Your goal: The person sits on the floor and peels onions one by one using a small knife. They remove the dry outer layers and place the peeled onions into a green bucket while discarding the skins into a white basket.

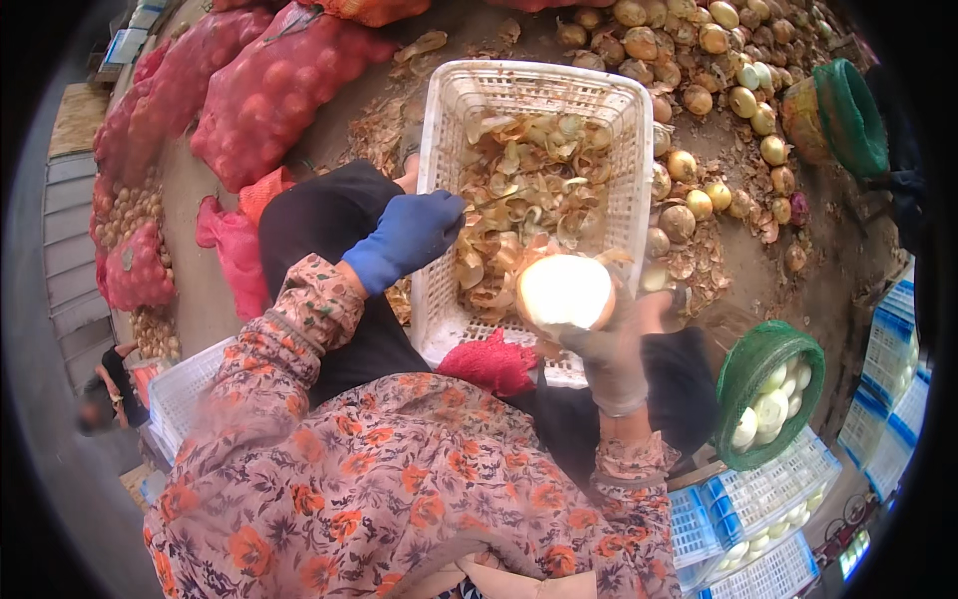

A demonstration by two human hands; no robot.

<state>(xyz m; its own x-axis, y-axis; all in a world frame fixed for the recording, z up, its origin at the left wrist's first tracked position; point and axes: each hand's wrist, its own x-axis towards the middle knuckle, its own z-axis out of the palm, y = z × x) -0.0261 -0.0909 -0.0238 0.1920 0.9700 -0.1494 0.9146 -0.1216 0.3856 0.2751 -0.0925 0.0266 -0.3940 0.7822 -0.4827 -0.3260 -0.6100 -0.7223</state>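
My left hand [408, 239], in a blue glove, is closed around a knife [495, 199] whose thin blade points right over the crate. My right hand [610, 359], in a pale, dirty glove and blurred, holds a large onion [565, 293] from below; the onion's top is overexposed, so how much skin is on it cannot be told. Beneath both lies a white plastic crate [650, 150] with onion skins [524, 161] inside. A red mesh cloth or bag [490, 363] rests at its near end.
Unpeeled onions [677, 165] lie on the ground at the right. A green mesh-lined container [726, 404] of peeled onions stands by my right knee, above stacked crates [778, 479]. Red mesh sacks [277, 90] of onions fill the upper left. Another person [112, 389] is at the far left.
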